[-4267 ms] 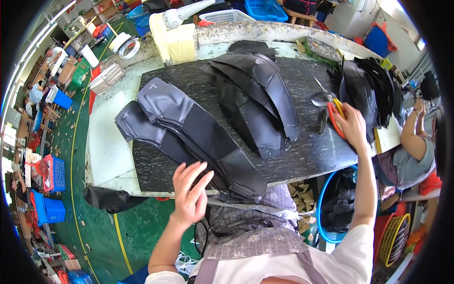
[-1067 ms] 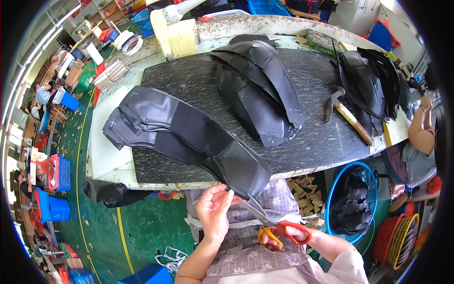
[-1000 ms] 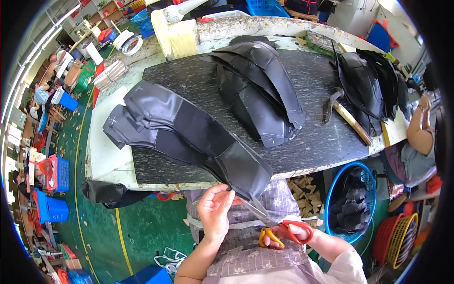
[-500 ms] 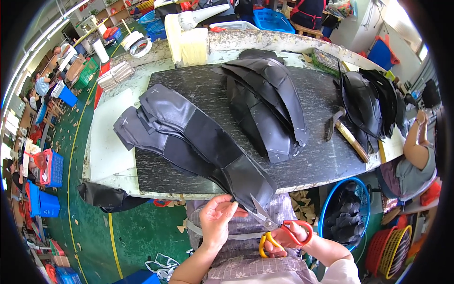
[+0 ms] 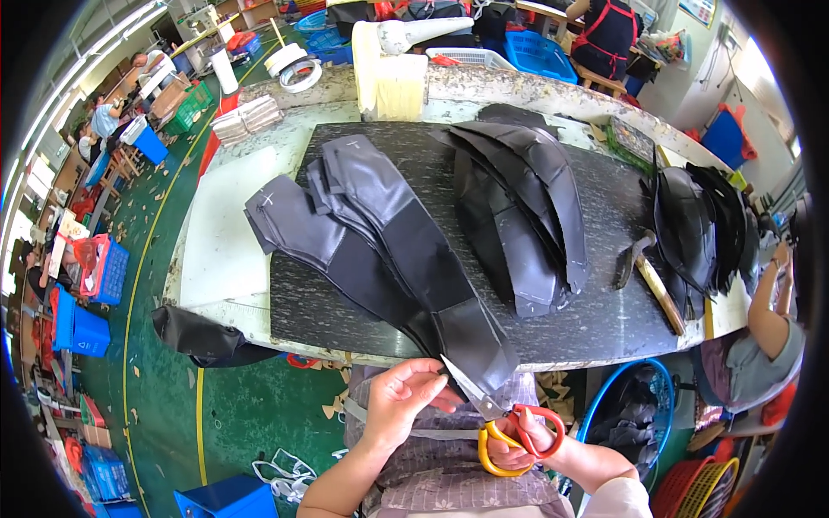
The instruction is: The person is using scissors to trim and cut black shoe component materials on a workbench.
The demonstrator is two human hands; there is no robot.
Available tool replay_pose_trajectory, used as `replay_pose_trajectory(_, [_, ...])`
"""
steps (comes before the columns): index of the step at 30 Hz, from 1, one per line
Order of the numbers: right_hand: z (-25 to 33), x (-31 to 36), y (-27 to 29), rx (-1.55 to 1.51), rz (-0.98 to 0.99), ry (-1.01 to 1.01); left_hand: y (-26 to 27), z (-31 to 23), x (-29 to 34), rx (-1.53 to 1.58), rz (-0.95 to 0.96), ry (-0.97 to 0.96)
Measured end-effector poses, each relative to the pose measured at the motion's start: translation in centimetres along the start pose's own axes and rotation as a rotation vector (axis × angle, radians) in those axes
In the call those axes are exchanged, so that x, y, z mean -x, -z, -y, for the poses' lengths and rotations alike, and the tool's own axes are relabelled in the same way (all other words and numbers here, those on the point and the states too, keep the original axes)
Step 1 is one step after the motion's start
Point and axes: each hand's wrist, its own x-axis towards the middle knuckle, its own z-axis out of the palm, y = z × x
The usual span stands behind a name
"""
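Observation:
My left hand (image 5: 409, 404) pinches the near edge of a stack of black leather pieces (image 5: 380, 242), whose lower end hangs over the table's front edge. In my right hand (image 5: 528, 442) is a pair of scissors (image 5: 486, 404) with one red and one yellow handle loop. Its blades point up and left, their tips beside my left fingertips at the stack's edge. Whether the blades have leather between them is hard to see. The upper ends of the stack fan out, with pale cross marks on them.
Another black leather stack (image 5: 518, 207) lies mid-table, and a third (image 5: 686, 216) at right. A wooden-handled hammer (image 5: 659, 293) lies between them. A blue basket (image 5: 596, 393) of black scraps stands below right. A person (image 5: 764, 345) sits at far right. White sheets (image 5: 229, 242) lie at left.
The scissors have come closer to my left fingertips, and their handle loops are nearer together. My left hand still pinches the stack's edge. The whole view has shifted slightly.

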Motion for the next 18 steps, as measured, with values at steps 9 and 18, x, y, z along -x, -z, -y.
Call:
replay_pose_trajectory(9, [0.7,0.4,-0.2,0.256,-0.066,0.295,-1.6,-3.0,-6.4,-0.637,0.032,-0.153])
replay_pose_trajectory(18, [1.9,1.3,0.7,0.188,-0.142,0.238,-0.6,-1.8,-1.7,-1.146,-0.097,-0.711])
